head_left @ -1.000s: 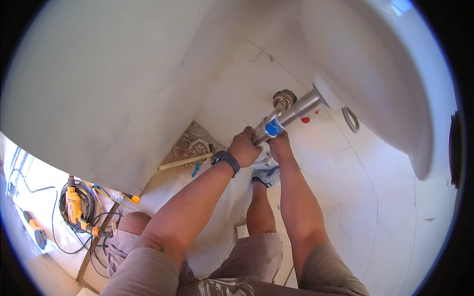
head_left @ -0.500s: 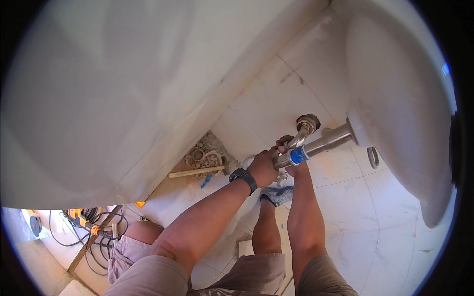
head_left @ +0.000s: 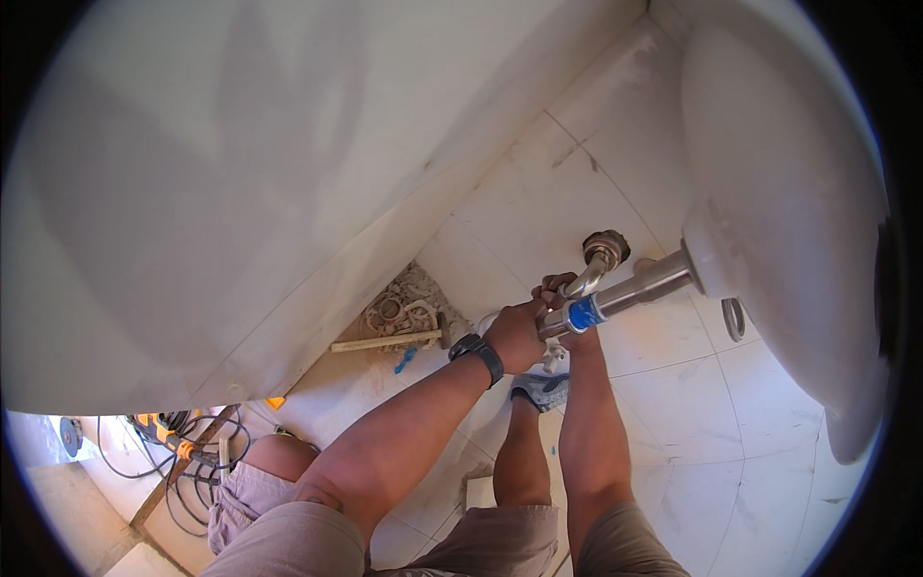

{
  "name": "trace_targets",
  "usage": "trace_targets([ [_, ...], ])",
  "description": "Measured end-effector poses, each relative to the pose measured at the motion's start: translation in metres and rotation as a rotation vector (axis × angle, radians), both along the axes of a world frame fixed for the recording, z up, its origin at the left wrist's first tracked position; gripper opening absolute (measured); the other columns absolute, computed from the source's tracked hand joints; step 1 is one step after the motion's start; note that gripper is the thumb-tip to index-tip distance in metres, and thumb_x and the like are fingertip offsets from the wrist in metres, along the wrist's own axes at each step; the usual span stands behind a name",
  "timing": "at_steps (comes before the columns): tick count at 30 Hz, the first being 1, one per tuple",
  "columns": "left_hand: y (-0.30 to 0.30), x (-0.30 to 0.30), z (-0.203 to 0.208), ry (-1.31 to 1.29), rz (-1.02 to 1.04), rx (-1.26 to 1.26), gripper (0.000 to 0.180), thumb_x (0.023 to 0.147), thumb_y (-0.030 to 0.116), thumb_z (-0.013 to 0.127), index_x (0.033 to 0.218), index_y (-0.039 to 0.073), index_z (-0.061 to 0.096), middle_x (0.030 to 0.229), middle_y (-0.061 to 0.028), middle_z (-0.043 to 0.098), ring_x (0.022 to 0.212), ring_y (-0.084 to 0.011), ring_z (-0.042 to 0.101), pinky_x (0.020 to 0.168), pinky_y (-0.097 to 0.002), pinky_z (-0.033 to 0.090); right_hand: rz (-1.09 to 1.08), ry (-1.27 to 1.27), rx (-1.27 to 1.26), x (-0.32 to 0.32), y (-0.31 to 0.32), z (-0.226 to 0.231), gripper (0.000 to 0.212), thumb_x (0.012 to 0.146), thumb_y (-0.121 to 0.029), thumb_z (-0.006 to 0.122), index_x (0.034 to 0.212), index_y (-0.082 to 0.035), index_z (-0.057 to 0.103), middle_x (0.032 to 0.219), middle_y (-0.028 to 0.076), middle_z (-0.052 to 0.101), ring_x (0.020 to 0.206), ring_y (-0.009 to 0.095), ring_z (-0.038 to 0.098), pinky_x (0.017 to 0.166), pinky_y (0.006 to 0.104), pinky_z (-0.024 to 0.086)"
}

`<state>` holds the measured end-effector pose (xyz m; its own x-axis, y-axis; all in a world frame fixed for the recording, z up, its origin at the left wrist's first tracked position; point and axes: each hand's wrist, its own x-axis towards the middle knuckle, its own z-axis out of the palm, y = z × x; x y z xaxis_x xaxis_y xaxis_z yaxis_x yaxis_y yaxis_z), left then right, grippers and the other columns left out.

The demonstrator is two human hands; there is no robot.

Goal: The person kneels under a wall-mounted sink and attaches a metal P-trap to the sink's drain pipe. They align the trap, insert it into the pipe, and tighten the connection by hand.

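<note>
My left hand, with a black watch on the wrist, is closed around the lower end of the metal drain pipe. Blue tape wraps that pipe just above the hand. My right hand reaches up behind the same joint. Its fingertips curl beside the bent metal waste pipe, and the drain pipe hides its palm. The bent pipe runs to a round fitting in the tiled wall. Under the hands is a small valve, partly hidden.
A white basin overhangs the right side. A hammer lies by rubble at the wall's foot. A metal ring is at right. At lower left are a yellow power tool, cables and another person's knee.
The view has shifted slightly, so the scene sits a little lower and further right. Both hands stay at the pipe joint, with only slight movement of the left hand.
</note>
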<state>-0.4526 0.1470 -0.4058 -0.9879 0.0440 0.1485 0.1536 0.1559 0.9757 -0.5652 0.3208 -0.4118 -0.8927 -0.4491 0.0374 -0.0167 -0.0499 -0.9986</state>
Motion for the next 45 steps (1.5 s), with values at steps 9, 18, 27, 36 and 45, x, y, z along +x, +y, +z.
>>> trace_targets([
  [9, 0.001, -0.002, -0.001, 0.007, 0.001, -0.048, 0.038, 0.080, 0.009, 0.069, 0.115, 0.001, 0.060, 0.103, -0.0276, 0.073, 0.102, -0.0473, 0.069, 0.090, -0.0508, 0.057, -0.350, 0.425, 0.144, 0.012, -0.017, -0.020, 0.024, 0.078, -0.003, 0.081, 0.096, -0.004, 0.064, 0.092, 0.005, 0.063, 0.080, 0.017, 0.061, 0.069, 0.0328, 0.050],
  [18, 0.003, 0.002, 0.003, -0.071, 0.030, -0.029, 0.049, 0.081, 0.011, 0.071, 0.123, 0.000, 0.049, 0.101, -0.0325, 0.071, 0.102, -0.0502, 0.069, 0.090, -0.0533, 0.056, -0.491, 0.073, 0.114, 0.029, -0.037, 0.005, 0.040, 0.082, -0.003, 0.081, 0.116, -0.003, 0.062, 0.099, 0.008, 0.066, 0.088, 0.020, 0.068, 0.071, 0.0328, 0.055],
  [27, 0.001, 0.001, 0.004, -0.119, 0.004, -0.040, 0.056, 0.080, 0.012, 0.071, 0.125, -0.002, 0.041, 0.102, -0.0363, 0.068, 0.103, -0.0536, 0.067, 0.090, -0.0563, 0.055, 0.219, -0.203, -0.189, -0.005, -0.001, 0.014, 0.049, 0.081, 0.006, 0.075, 0.126, -0.008, 0.058, 0.112, 0.008, 0.062, 0.101, 0.024, 0.069, 0.081, 0.0373, 0.060],
  [36, 0.002, -0.001, 0.002, -0.107, 0.015, -0.072, 0.054, 0.080, 0.010, 0.071, 0.123, -0.002, 0.042, 0.101, -0.0343, 0.070, 0.100, -0.0516, 0.069, 0.087, -0.0542, 0.057, -0.219, 0.210, -0.014, 0.005, -0.010, -0.023, 0.026, 0.082, 0.002, 0.077, 0.103, -0.004, 0.063, 0.102, 0.009, 0.060, 0.090, 0.024, 0.068, 0.080, 0.0377, 0.058],
  [45, 0.001, 0.000, 0.005, -0.114, 0.006, -0.055, 0.053, 0.080, 0.010, 0.070, 0.124, -0.002, 0.043, 0.105, -0.0345, 0.069, 0.104, -0.0499, 0.068, 0.090, -0.0545, 0.056, -0.330, 0.013, -0.036, 0.025, -0.024, 0.004, 0.057, 0.084, 0.002, 0.077, 0.136, -0.005, 0.056, 0.122, 0.011, 0.062, 0.097, 0.024, 0.068, 0.082, 0.0387, 0.059],
])
